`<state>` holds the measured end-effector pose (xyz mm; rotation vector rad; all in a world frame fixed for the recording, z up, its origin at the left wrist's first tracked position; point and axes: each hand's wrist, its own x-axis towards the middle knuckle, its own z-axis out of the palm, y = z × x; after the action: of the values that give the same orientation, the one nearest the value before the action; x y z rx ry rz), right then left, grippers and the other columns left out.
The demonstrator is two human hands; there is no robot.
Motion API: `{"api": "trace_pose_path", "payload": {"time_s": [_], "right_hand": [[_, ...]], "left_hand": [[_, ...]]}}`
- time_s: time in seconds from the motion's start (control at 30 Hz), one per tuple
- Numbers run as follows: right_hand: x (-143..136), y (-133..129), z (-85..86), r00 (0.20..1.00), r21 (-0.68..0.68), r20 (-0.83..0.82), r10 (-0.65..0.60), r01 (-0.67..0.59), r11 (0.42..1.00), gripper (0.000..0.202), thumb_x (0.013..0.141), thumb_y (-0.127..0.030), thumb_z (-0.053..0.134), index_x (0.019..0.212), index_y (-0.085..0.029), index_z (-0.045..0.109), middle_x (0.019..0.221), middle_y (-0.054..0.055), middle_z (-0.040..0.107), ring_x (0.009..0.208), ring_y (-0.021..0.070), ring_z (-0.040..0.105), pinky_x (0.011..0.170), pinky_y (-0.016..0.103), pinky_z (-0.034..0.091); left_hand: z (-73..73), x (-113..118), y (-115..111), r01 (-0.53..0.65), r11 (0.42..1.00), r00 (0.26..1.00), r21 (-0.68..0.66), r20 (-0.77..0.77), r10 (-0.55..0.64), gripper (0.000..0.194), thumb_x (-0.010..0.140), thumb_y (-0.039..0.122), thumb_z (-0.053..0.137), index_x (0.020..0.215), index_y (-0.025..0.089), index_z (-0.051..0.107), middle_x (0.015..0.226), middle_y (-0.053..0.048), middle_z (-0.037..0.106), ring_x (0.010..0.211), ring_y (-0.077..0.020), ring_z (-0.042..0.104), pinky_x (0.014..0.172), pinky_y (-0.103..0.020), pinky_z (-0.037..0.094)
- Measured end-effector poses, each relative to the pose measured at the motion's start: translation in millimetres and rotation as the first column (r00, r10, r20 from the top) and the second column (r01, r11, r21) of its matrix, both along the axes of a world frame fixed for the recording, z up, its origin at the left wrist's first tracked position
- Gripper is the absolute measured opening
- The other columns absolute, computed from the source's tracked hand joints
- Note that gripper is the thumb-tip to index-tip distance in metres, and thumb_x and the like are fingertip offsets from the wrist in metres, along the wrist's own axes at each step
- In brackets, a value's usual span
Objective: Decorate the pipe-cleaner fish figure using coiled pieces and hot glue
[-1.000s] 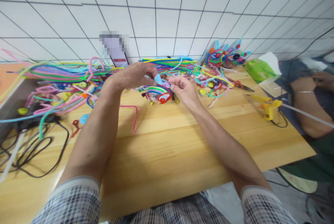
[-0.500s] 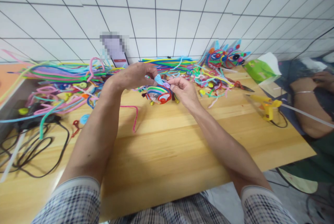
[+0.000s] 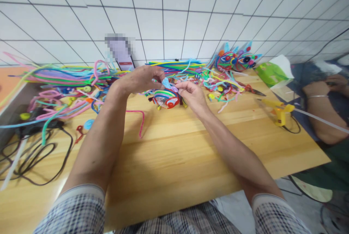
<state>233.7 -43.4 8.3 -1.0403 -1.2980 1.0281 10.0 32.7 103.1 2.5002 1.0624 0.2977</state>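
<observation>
A round, striped pipe-cleaner mask [image 3: 165, 98] in rainbow colours, with a red and white eye, rests on the wooden table [image 3: 174, 161] between my two hands. On its top stands a light blue pointed piece [image 3: 165, 82], like an ear. My left hand [image 3: 147, 77] arches over from the left, its fingertips closed at the blue piece. From the right, my right hand [image 3: 191, 92] pinches a small purple piece [image 3: 173, 88] at the mask's upper edge. A pink pipe cleaner [image 3: 141, 125] lies bent near my left forearm.
Heaps of pipe cleaners [image 3: 60, 77] line the tiled wall, with a phone [image 3: 124, 54] leaning there. Two finished-looking masks [image 3: 236, 59] stand back right. Scissors [image 3: 253, 89] and a yellow glue gun [image 3: 279, 111] lie right. Black cables [image 3: 49, 150] coil left. Another person's arm [image 3: 324, 110] is at far right.
Almost nothing differs. Both hands stay at the top of the mask, and the other person's hand at the far right has shifted slightly.
</observation>
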Motion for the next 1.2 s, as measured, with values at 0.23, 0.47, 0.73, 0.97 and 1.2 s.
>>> {"api": "trace_pose_path", "payload": {"time_s": [0.23, 0.47, 0.73, 0.97, 1.2], "right_hand": [[-3.2, -6.3, 6.4, 0.999, -0.005, -0.032, 0.005, -0.005, 1.000, 0.024, 0.077, -0.037, 0.081, 0.095, -0.023, 0.075, 0.092, 0.001, 0.079, 0.082, 0.0181, 0.069, 0.079, 0.034, 0.057], [-3.6, -5.1, 1.3, 1.000, 0.020, 0.031, 0.001, -0.002, 1.000, 0.031, 0.077, -0.043, 0.085, 0.097, -0.023, 0.073, 0.089, 0.000, 0.075, 0.077, 0.0159, 0.066, 0.074, 0.031, 0.054], [-2.4, -4.0, -4.5, 0.995, 0.022, 0.091, -0.037, 0.036, 0.999, 0.032, 0.082, -0.048, 0.083, 0.101, -0.024, 0.075, 0.086, 0.000, 0.074, 0.076, 0.0165, 0.064, 0.070, 0.031, 0.053], [-4.3, -6.2, -0.4, 0.990, 0.089, 0.109, -0.092, 0.082, 0.993, 0.033, 0.082, -0.047, 0.081, 0.106, -0.025, 0.073, 0.091, -0.001, 0.072, 0.075, 0.0151, 0.059, 0.072, 0.031, 0.050], [-5.3, -4.7, -1.2, 0.992, 0.086, 0.088, -0.093, 0.085, 0.993, 0.037, 0.084, -0.053, 0.081, 0.106, -0.025, 0.070, 0.097, 0.001, 0.074, 0.080, 0.0168, 0.063, 0.080, 0.034, 0.053]], "left_hand": [[-0.4, -0.4, 0.0, 0.019, 0.999, 1.000, 0.035, 0.002, -0.019, 0.025, 0.082, 0.037, 0.068, 0.092, 0.018, 0.079, 0.076, 0.003, 0.070, 0.075, -0.0135, 0.061, 0.067, -0.021, 0.038], [-1.8, -0.1, 1.0, 0.028, 0.999, 0.999, 0.033, 0.028, -0.029, 0.022, 0.081, 0.036, 0.068, 0.088, 0.018, 0.077, 0.072, 0.003, 0.067, 0.073, -0.0136, 0.059, 0.066, -0.023, 0.037], [-0.8, 0.6, 0.8, 0.045, 0.998, 0.998, 0.036, 0.034, -0.046, 0.018, 0.080, 0.034, 0.068, 0.083, 0.018, 0.075, 0.068, 0.003, 0.065, 0.070, -0.0136, 0.058, 0.064, -0.023, 0.037], [2.8, 2.2, -2.9, 0.019, 0.999, 1.000, 0.032, 0.002, -0.020, 0.018, 0.081, 0.034, 0.067, 0.085, 0.018, 0.076, 0.071, 0.002, 0.067, 0.071, -0.0139, 0.060, 0.065, -0.023, 0.039], [2.3, 2.1, -2.5, 0.020, 0.999, 1.000, 0.041, -0.003, -0.020, 0.021, 0.082, 0.037, 0.067, 0.085, 0.018, 0.075, 0.072, 0.003, 0.067, 0.072, -0.0137, 0.060, 0.066, -0.022, 0.039]]}}
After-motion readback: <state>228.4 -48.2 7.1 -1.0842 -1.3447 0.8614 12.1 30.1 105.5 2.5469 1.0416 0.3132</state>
